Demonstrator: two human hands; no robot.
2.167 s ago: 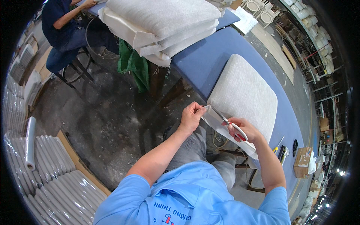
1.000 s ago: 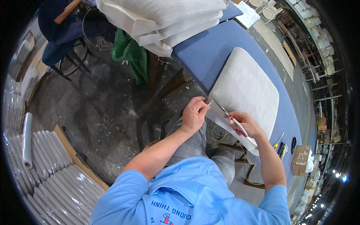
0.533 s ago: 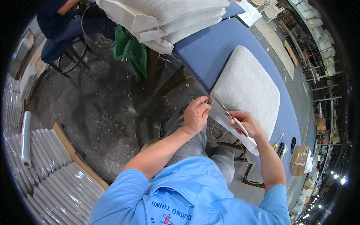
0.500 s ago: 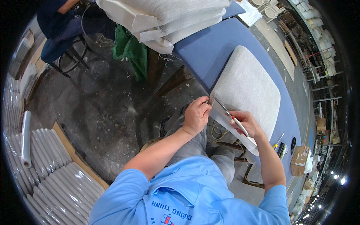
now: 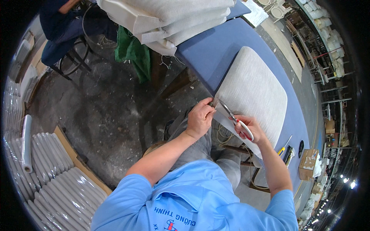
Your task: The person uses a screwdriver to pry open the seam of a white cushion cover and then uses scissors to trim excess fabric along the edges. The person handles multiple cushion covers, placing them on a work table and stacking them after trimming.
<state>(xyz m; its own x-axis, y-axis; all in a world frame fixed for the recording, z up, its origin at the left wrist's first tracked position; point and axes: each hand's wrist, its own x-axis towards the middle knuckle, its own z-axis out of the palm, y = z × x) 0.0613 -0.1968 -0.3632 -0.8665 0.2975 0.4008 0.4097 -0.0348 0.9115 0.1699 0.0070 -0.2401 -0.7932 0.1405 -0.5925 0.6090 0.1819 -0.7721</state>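
Note:
A light grey fabric seat cushion with rounded corners lies on the blue padded table, its white edge hanging over the near side. My left hand pinches the fabric edge at the cushion's near left corner; whether a loose thread is also between the fingers is too small to tell. Scissors with white and red handles sit in my right hand. Their metal blades point up and left toward that corner, close to my left fingertips.
Stacked pale cushions occupy the table's far left end, with a green cloth hanging beside them. Right of my arm lie a yellow-handled screwdriver and a cardboard box. Plastic-wrapped rolls fill the lower left. Someone sits far left.
The cushion and both hands have shifted slightly left. My right hand has turned the scissors a little, and their handles look wider apart.

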